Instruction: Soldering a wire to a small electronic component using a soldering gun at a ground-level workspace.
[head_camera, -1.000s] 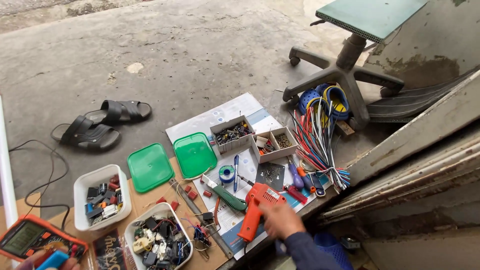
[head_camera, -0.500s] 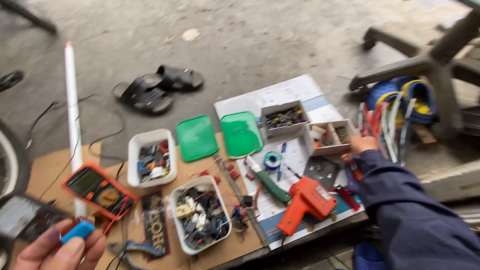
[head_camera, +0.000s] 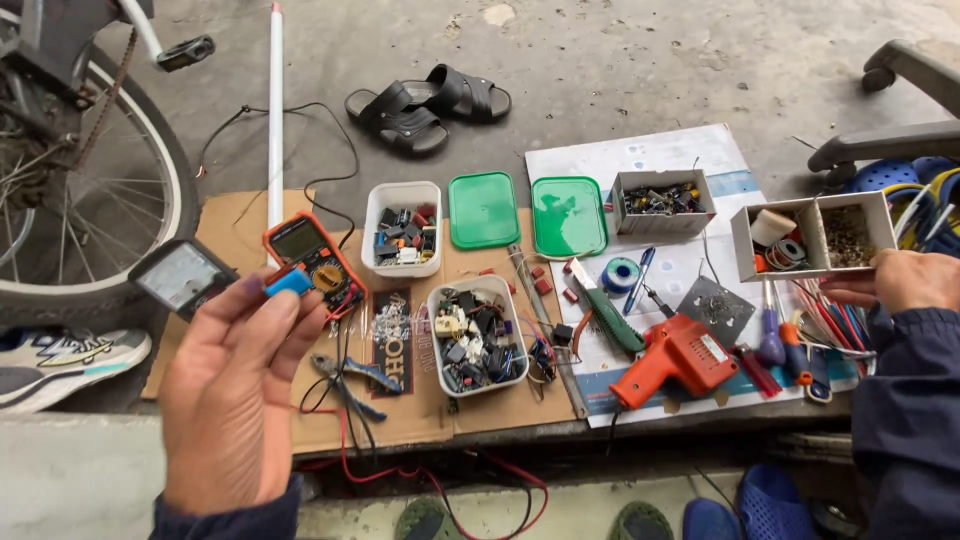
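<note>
I am raising my left hand palm toward me, fingers loosely curled, pinching a small blue component between thumb and fingertips in front of the orange multimeter. My right hand is closing around the underside of a two-compartment cardboard box, lifting it just above the right end of the spread, where screwdrivers are lying beneath it.

The parts are sitting on a flat cardboard sheet and a white poster, both running up to the front edge of a low ledge. Bare concrete floor is lying open beyond them, bounded by a bicycle wheel at left and a chair base at right.

Counted: two white tubs of components, two green lids, two cardboard boxes, two meters, one orange soldering gun, one pair of black sandals, one white pipe, one pair of pliers.
</note>
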